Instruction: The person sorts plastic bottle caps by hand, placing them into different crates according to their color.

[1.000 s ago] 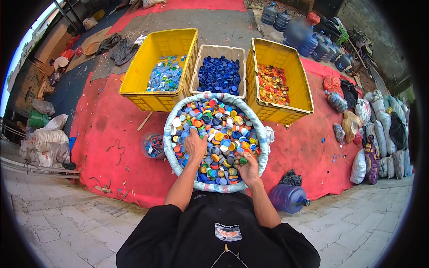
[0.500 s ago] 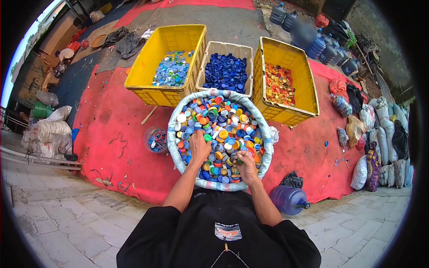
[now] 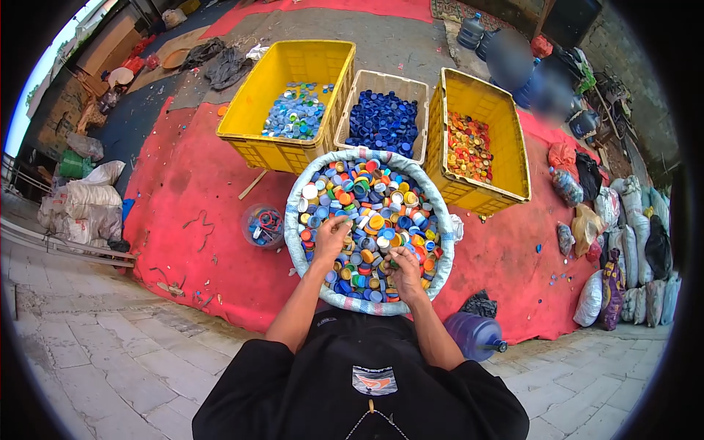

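A round tub (image 3: 295,220) with a pale cloth-wrapped rim stands in front of me, heaped with mixed bottle caps (image 3: 375,221) in many colours. Over its left part, my left hand (image 3: 330,240) is closed in a pinch on a bottle cap, mostly hidden by the fingers. My right hand (image 3: 406,276), low on the right side of the heap, pinches a dark green bottle cap (image 3: 394,263). Beyond the tub stand a yellow crate (image 3: 246,95) with light blue caps, a white crate (image 3: 424,110) with dark blue caps, and another yellow crate (image 3: 506,139) with red and orange caps.
A clear bucket (image 3: 263,226) of bands or rings sits left of the tub. On the right, a purple water jug (image 3: 473,334) lies on its side beside a black bag (image 3: 479,304). Filled sacks (image 3: 627,235) line the right edge of the red mat (image 3: 183,242).
My left hand has lifted slightly, and the green cap at its fingertips shows less. The right hand stays nearly in place. The whole view has shifted a little.
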`<state>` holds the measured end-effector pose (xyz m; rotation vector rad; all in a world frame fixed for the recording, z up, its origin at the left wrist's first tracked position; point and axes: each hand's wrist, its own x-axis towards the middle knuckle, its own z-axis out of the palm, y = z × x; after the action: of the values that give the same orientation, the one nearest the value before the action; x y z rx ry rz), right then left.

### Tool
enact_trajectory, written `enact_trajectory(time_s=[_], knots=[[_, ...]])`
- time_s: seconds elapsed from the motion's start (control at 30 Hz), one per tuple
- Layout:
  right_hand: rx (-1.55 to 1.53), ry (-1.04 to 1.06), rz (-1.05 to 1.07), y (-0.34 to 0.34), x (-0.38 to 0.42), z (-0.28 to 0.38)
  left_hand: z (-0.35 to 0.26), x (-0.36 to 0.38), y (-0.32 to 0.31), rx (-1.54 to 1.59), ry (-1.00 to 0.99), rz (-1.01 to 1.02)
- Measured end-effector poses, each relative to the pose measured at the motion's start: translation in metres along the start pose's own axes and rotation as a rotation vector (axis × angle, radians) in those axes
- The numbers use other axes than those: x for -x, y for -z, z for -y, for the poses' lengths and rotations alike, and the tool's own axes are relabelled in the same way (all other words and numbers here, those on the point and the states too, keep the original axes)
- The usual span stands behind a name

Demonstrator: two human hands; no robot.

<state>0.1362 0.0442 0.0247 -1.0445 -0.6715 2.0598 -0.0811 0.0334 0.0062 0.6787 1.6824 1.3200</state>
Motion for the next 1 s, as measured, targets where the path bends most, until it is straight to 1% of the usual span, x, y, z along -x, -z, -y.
enact_trajectory(time_s=[0.03, 0.07, 0.13, 0.17, 0.2, 0.23, 0.33, 0.37, 0.4, 0.47, 0.5, 0.53, 0.6, 0.63, 0.73, 0.77, 0.9, 1.0], knots=[[0.067, 0.024, -0.014, -0.001, -0.003, 0.000, -0.006, 0.004, 0.007, 0.321, 0.213, 0.069], [0.134, 0.047, -0.026, -0.002, -0.009, 0.000, -0.008, 0.009, 0.015, 0.613, 0.266, 0.135], [0.331, 0.094, -0.047, -0.014, -0.017, 0.007, -0.016, 0.020, 0.024, 0.855, 0.361, 0.131], [0.461, 0.120, -0.054, -0.022, -0.023, 0.011, -0.012, 0.021, 0.028, 0.928, 0.366, 0.141], [0.590, 0.146, -0.060, -0.032, -0.029, 0.014, -0.014, 0.025, 0.031, 0.959, 0.370, 0.142], [0.767, 0.345, -0.061, -0.039, -0.038, 0.014, -0.019, 0.029, 0.033, 0.989, 0.373, 0.145], [1.180, 0.419, -0.093, -0.062, -0.065, 0.020, -0.017, 0.035, 0.039, 1.032, 0.354, 0.160], [1.221, 0.412, -0.082, -0.066, -0.078, 0.019, -0.014, 0.037, 0.041, 1.048, 0.337, 0.171], [1.291, 0.494, -0.093, -0.068, -0.089, 0.013, -0.011, 0.039, 0.043, 1.065, 0.321, 0.181], [1.425, 0.664, -0.112, -0.074, -0.107, 0.005, -0.008, 0.043, 0.047, 1.074, 0.350, 0.162], [1.417, 0.598, -0.104, -0.079, -0.111, 0.005, -0.013, 0.047, 0.050, 1.084, 0.363, 0.158], [1.465, 0.638, -0.129, -0.084, -0.114, 0.003, -0.014, 0.051, 0.054, 1.094, 0.377, 0.152], [1.559, 0.714, -0.173, -0.091, -0.119, -0.001, -0.006, 0.052, 0.062, 1.104, 0.342, 0.159], [1.584, 0.674, -0.159, -0.094, -0.122, -0.002, -0.010, 0.053, 0.064, 1.107, 0.339, 0.149], [1.705, 0.706, -0.186, -0.101, -0.128, -0.008, -0.009, 0.054, 0.071, 1.100, 0.308, 0.154], [1.750, 0.675, -0.183, -0.102, -0.128, -0.009, -0.009, 0.054, 0.072, 1.091, 0.300, 0.147], [1.785, 0.688, -0.197, -0.106, -0.131, -0.015, -0.013, 0.057, 0.074, 1.056, 0.259, 0.131], [1.801, 0.680, -0.183, -0.105, -0.131, -0.017, -0.012, 0.057, 0.077, 1.112, 0.262, 0.151]])
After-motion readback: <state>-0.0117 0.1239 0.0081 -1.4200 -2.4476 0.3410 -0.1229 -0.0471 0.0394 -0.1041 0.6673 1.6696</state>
